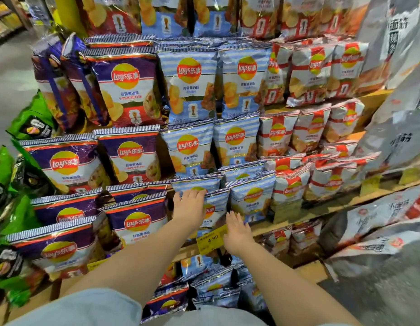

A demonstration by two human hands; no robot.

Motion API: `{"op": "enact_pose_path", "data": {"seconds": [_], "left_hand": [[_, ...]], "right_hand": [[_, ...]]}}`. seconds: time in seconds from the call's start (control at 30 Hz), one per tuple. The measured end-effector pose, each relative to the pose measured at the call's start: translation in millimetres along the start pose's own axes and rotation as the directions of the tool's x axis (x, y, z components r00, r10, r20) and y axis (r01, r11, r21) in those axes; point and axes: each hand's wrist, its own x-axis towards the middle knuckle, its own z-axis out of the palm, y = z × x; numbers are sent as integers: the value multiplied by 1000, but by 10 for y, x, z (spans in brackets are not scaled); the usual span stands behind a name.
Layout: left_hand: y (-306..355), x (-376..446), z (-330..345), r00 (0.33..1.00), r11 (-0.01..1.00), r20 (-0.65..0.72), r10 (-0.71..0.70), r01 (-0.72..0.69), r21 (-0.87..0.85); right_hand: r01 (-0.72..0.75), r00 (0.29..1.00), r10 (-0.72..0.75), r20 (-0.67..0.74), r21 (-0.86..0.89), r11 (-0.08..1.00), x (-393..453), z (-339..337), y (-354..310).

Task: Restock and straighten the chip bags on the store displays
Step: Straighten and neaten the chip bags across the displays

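Both arms extended forward, bare forearms, pale short sleeves at the bottom edge. Left hand (189, 205): palm down, back of hand up, fingers curled over at the tips, reaching higher and further than the other. Right hand (238, 232): lower and just right of the left, palm forward, fingers straight and slightly spread. Hands apart, not touching.
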Motion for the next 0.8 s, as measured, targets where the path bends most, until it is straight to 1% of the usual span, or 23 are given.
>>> {"op": "enact_pose_path", "data": {"seconds": [0.1, 0.2, 0.33, 0.37, 0.47, 0.53, 0.63, 0.73, 0.8], "left_hand": [[65, 183, 22, 1000, 997, -1, -15, 15, -74], [45, 315, 12, 997, 989, -31, -69, 65, -134], [-100, 352, -85, 994, 995, -64, -86, 82, -55], [-149, 351, -104, 993, 994, -70, -93, 89, -58], [-248, 351, -104, 991, 985, -56, -125, 117, -125], [-261, 329, -111, 984, 966, -29, -176, 167, -197], [-282, 279, -109, 970, 932, -32, -241, 222, -286], [-295, 219, -92, 967, 915, -74, -243, 203, -348], [-304, 175, -82, 964, 908, -110, -242, 185, -377]], "right_hand": [[-3, 1000, 3, 24, 8, 1000, -6, 51, 122], [-24, 1000, 23, 15, 59, 998, 44, 34, 232], [-47, 999, 45, 18, 119, 992, 145, 35, 324], [-56, 998, 55, 14, 137, 989, 174, 40, 329], [-118, 991, 127, -28, 214, 970, 276, 63, 304], [-153, 985, 165, -42, 201, 967, 333, 62, 258], [-145, 986, 157, -57, 178, 973, 429, 119, 220], [-163, 983, 173, -60, 151, 975, 497, 177, 207], [-180, 978, 195, -68, 180, 967, 534, 206, 213]]}}
